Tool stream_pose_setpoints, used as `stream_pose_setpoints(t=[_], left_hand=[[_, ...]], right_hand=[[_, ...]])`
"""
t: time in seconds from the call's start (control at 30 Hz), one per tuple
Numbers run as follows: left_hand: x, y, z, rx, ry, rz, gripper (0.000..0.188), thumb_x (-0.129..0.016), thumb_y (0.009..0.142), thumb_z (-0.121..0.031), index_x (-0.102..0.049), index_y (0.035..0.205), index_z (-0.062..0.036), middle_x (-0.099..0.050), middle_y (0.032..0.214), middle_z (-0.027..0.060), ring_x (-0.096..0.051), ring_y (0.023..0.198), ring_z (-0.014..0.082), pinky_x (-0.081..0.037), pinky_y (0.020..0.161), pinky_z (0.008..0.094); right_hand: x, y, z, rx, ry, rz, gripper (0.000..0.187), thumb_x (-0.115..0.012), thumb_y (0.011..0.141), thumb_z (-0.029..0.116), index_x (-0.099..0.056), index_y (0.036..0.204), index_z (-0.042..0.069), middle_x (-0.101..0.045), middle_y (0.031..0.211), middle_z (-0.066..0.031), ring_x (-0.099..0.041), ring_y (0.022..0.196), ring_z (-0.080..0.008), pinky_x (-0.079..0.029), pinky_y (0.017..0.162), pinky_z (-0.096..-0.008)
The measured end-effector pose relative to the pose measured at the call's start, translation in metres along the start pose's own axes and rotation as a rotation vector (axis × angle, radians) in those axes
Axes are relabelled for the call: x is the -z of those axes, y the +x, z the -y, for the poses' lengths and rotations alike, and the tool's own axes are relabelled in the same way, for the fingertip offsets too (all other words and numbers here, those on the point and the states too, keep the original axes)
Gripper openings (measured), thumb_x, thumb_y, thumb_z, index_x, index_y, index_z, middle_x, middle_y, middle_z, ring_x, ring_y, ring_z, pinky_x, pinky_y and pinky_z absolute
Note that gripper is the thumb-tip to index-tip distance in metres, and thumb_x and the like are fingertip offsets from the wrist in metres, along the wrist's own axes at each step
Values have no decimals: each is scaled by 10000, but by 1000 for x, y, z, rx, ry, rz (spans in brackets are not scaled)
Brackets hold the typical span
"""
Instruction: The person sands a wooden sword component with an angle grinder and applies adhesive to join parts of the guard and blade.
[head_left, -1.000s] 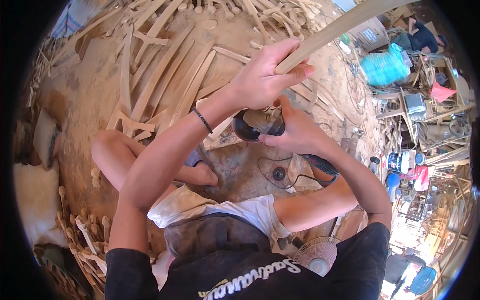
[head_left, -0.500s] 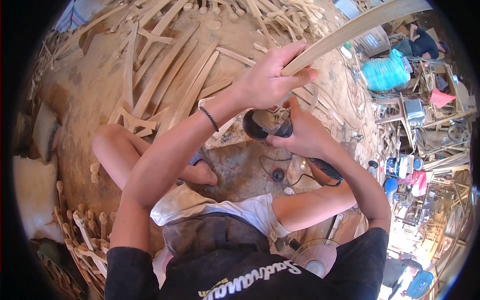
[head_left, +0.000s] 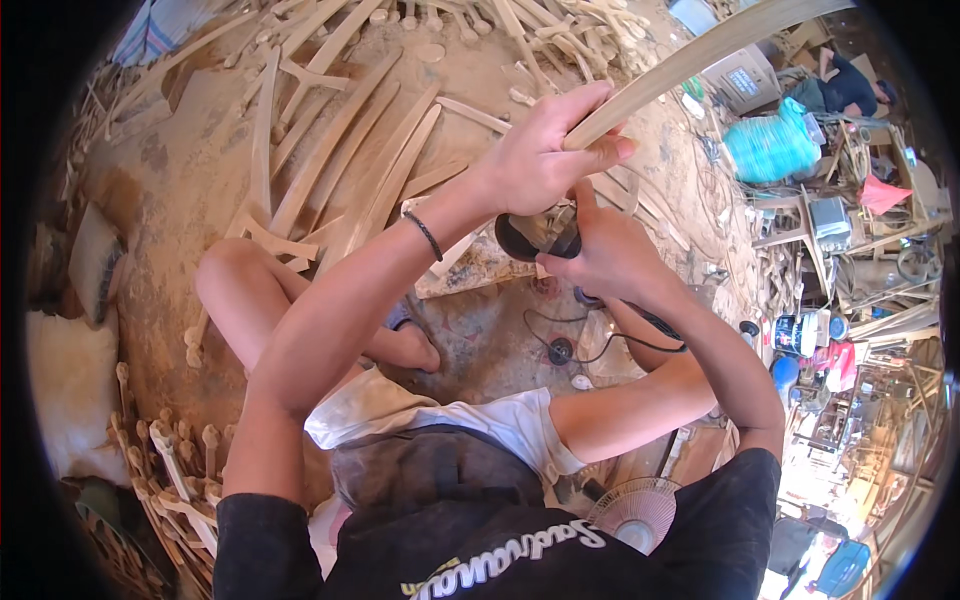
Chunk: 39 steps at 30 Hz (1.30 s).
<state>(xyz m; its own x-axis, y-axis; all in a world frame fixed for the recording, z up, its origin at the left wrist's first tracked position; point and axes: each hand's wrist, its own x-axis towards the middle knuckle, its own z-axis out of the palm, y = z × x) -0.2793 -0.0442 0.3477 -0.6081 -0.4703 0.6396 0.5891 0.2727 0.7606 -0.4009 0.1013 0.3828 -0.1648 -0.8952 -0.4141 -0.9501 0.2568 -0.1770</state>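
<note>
My left hand (head_left: 548, 142), a dark braided band on its wrist, is closed round the near end of a long, curved wooden piece (head_left: 690, 68). That piece rises away to the upper right. Just below it, my right hand (head_left: 612, 248) grips an angle grinder (head_left: 552, 232) by its body. The grinder's dark round disc end points left, under my left wrist. Whether the disc touches the wood cannot be made out. A dark power cord (head_left: 600, 352) loops beneath my right forearm.
Long shaped wood pieces (head_left: 345, 145) lie on the dusty floor ahead, with more stacked at the far edge. Turned wooden parts (head_left: 170, 465) stand at left. A fan (head_left: 632, 512) is close to my right side. A blue wrapped bundle (head_left: 770, 145) and a person (head_left: 852, 85) are at far right.
My right hand and the grinder have risen slightly, closer to the wooden piece. My left hand keeps its grip with hardly any movement.
</note>
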Motion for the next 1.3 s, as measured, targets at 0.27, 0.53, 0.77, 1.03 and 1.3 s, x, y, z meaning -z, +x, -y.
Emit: stream_pose_setpoints(t=[0.27, 0.53, 0.77, 1.03, 1.3], left_hand=[[0, 2, 1, 74, -13, -44, 222, -743, 1058, -232, -593, 1073, -69, -515, 922, -42, -470, 859, 80, -405, 741, 295], [-1, 5, 4, 61, -14, -14, 228, -742, 1060, -246, -601, 1076, -68, -514, 915, -40, -467, 846, 81, -400, 734, 295], [-1, 6, 5, 50, 22, -13, 208, -733, 1058, -229, -597, 1058, -73, -504, 898, -37, -460, 832, 79, -388, 721, 294], [0, 6, 5, 67, 8, -20, 178, -720, 1062, -216, -620, 1060, -70, -511, 898, -37, -462, 830, 84, -392, 734, 301], [1, 6, 3, 46, -3, -41, 196, -732, 1051, -233, -623, 1068, -72, -512, 895, -42, -465, 827, 78, -390, 726, 298]], right_hand=[[-1, -3, -5, 22, 9, -36, 936, -847, 830, 488, -437, 1432, -100, -760, 950, -294, -767, 914, -500, -611, 807, -537], [-11, 7, -12, 26, 88, -10, 938, -842, 828, 504, -442, 1439, -84, -758, 972, -310, -765, 946, -507, -604, 854, -546], [1, 0, -4, -38, -64, -70, 895, -836, 833, 474, -437, 1408, -84, -755, 947, -311, -767, 921, -493, -610, 811, -547], [-7, 1, -11, -26, -3, -60, 883, -838, 844, 467, -425, 1397, -84, -754, 939, -312, -766, 905, -497, -611, 791, -552], [-2, 6, -10, -42, -18, -57, 948, -843, 838, 477, -389, 1431, -107, -755, 997, -330, -762, 950, -506, -610, 832, -554]])
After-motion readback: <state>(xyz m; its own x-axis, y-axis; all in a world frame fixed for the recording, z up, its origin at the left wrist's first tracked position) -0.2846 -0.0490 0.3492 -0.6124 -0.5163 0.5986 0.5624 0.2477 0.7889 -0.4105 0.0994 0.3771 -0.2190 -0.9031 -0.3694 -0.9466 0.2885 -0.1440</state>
